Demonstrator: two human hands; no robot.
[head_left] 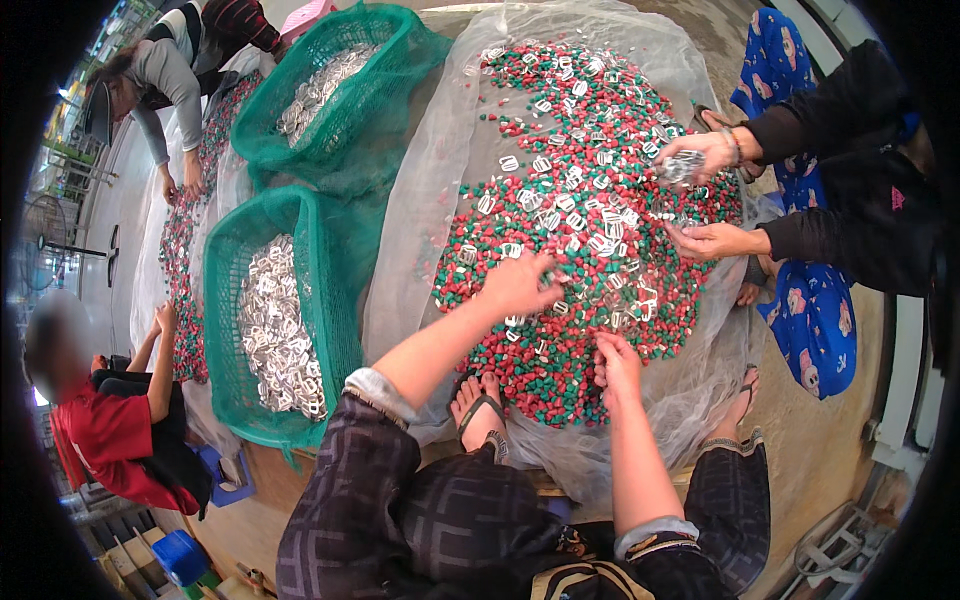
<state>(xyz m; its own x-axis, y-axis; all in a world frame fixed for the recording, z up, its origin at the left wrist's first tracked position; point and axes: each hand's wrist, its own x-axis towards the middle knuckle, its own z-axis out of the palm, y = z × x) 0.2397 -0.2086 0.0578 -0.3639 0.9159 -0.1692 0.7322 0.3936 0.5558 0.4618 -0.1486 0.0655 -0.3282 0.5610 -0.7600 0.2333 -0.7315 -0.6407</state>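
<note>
A broad pile of small red, green and white pebble-like pieces [480, 355] is spread on a sheer white net sheet [405, 290]. Silvery slotted buckles [486, 204] lie scattered among them. My left hand [522, 284] is over the pile's near-left part, fingers apart, close to some buckles. At the near edge of the pile, my right hand [618, 366] has its thumb and fingers pinched together; whatever they hold, if anything, is too small to make out. On the right, a co-worker's upper hand [700, 155] holds a bunch of buckles, blurred by motion, and their other hand [715, 241] is below it.
Two green baskets [222, 345] draped with green netting hold heaped silvery buckles, left of the pile. Beyond them, two people handle another strip of coloured pieces [183, 235]. My sandalled foot [482, 412] is by the sheet's near edge. A blue container [182, 556] is at lower left.
</note>
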